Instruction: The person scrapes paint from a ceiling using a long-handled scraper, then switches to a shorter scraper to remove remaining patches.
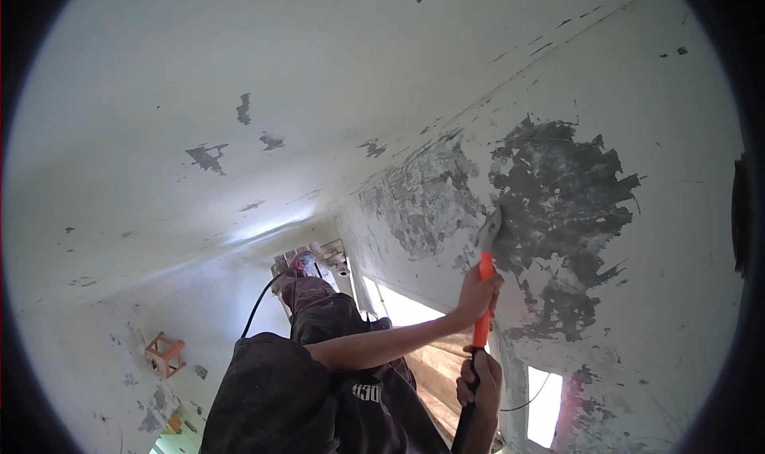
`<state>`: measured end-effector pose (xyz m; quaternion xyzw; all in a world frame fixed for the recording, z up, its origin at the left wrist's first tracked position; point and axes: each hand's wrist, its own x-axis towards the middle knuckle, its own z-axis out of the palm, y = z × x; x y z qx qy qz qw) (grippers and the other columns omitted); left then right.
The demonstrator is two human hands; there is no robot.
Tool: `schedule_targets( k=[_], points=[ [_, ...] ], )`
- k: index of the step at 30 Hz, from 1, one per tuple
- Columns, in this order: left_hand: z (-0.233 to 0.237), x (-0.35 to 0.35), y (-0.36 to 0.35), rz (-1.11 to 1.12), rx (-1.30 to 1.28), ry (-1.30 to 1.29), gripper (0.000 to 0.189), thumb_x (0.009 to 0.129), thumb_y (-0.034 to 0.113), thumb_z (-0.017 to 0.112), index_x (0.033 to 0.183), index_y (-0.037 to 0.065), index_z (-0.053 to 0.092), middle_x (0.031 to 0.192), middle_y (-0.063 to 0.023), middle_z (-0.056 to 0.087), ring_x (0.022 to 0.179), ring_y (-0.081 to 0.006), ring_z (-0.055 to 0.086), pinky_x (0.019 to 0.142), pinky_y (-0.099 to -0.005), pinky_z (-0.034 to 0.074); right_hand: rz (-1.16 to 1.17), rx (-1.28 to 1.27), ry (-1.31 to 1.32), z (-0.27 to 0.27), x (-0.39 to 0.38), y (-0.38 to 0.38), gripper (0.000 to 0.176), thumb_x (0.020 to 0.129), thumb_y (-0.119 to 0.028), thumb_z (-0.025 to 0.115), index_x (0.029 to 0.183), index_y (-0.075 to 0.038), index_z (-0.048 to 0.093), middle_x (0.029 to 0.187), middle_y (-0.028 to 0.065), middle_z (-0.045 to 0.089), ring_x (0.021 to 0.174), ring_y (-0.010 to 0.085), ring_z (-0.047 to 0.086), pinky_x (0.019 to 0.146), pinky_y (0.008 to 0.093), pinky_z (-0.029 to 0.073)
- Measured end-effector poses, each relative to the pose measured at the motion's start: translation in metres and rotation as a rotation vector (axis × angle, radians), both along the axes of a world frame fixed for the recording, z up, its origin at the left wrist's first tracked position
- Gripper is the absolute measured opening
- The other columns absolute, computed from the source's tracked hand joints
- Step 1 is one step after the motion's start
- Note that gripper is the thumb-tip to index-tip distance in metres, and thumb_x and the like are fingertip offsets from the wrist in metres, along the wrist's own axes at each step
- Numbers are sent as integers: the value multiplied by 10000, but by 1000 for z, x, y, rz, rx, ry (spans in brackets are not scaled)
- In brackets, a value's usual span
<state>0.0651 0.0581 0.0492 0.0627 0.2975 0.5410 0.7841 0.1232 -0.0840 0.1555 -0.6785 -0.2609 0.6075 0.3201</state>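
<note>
Long-handled scraper [483, 326], on the right, blade [489, 229] at the peeling wall [677, 239] — likely light, stiff and easy to steer, best held by its orange-and-black handle [486, 266] — which left grip [476, 296] and right grip [483, 384] both clasp.

The place looked like a room under renovation, its whitish wall [677, 239] broken by large grey bare patches [562, 195], with an orange-handled scraper [481, 332] raised against it and a small orange-brown stool [167, 356] farther off.
</note>
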Motion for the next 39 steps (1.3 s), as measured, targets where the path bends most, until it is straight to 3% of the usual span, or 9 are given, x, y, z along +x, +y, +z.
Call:
schedule_targets(
  k=[12,17,21,23,26,30,33,37,39],
  points=[
    [4,-18,7,-9,-108,59,141,823,105,604,810,54,473,579,-22,477,360,-128,461,300,-301,389,-5,29,-12,0,-16,-4,317,1041,-266,433,1125,28,521,604,-6,386,338,63,317,296,223,229],
    [-14,-15,18,-22,-18,68,132,854,123,567,905,54,466,559,-8,477,353,-128,462,298,-302,394,58,40,-16,-23,-21,22,308,1041,-282,438,1134,-3,527,594,-15,388,352,59,330,302,229,240],
    [19,0,3,83,10,50,129,846,111,590,820,55,477,541,-23,481,349,-123,455,296,-297,374,-47,64,-8,13,-12,-12,296,1045,-283,424,1094,-9,523,568,-21,369,333,57,309,299,226,229],
    [31,-11,4,-1,45,68,124,846,108,587,843,51,476,541,-19,476,354,-121,457,310,-291,364,-89,37,24,13,-20,-3,318,1047,-294,420,1124,-5,526,568,-19,367,331,63,308,298,234,235],
    [26,-22,15,-17,25,89,116,842,96,584,832,46,480,540,-19,475,346,-125,449,315,-284,354,-42,77,25,-11,-21,5,339,1049,-291,423,1150,16,526,593,-11,387,358,57,337,311,226,249],
    [25,-11,17,34,22,71,119,842,99,576,801,50,476,542,-22,474,337,-123,455,288,-295,375,-65,53,72,17,-17,2,358,1034,-311,451,1154,18,522,587,-14,382,347,59,328,299,226,247],
    [14,-27,32,16,13,70,114,844,89,578,804,53,478,559,-26,488,337,-125,458,279,-292,378,35,94,30,-10,-29,32,320,1045,-273,420,1148,11,527,590,-14,388,344,58,325,303,231,243],
    [33,-20,24,51,17,95,131,847,110,581,808,66,463,556,-24,481,336,-128,457,282,-297,384,-59,65,-5,18,-24,6,325,1044,-283,416,1130,10,526,574,-14,379,329,64,310,298,232,234],
    [33,-25,26,5,18,79,133,849,116,581,824,67,460,565,-23,484,342,-127,458,285,-294,378,-45,53,-4,4,-22,15,328,1041,-291,425,1118,11,528,576,-10,384,329,72,315,295,239,237]
  ],
)
